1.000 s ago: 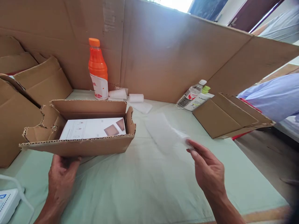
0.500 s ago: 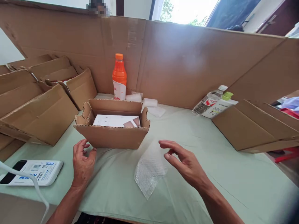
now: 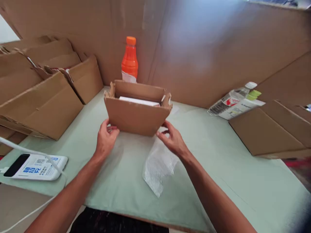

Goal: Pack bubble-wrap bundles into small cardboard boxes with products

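My left hand (image 3: 105, 139) and right hand (image 3: 172, 139) now grip the corrugated box's (image 3: 137, 116) lower corners; crinkly bubble wrap (image 3: 157, 166), released, lies under my right wrist.

Both hands (image 3: 139, 137) — open carton (image 3: 137, 111)

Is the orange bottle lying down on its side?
No, the orange bottle stands upright behind the small cardboard box, its cap pointing up.

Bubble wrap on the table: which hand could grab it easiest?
Probably the right hand: it sits right above the bubble wrap, at the box's right corner. The left hand is at the far corner.
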{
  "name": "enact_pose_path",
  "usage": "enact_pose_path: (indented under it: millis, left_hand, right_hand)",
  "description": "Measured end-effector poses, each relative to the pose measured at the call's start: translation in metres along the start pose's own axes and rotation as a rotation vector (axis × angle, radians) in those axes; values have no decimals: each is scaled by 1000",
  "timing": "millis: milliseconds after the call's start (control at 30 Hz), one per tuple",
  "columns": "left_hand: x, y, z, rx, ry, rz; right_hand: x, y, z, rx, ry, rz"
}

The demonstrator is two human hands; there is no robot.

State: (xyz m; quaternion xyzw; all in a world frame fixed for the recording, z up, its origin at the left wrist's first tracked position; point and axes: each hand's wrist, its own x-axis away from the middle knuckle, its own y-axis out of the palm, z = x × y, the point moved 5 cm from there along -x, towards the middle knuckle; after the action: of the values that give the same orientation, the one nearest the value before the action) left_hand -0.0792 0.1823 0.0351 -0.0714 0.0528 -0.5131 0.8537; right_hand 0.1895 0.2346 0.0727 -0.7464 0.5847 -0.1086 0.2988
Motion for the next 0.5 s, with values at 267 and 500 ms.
enact_pose_path:
  millis: [267, 500]
  left_hand:
    - [77, 20, -9, -225, 114, -271]
    - [147, 67, -11, -338, 168, -671]
  right_hand:
    - [40, -58, 64, 87, 164, 217]
    - [93, -52, 54, -216, 322, 70]
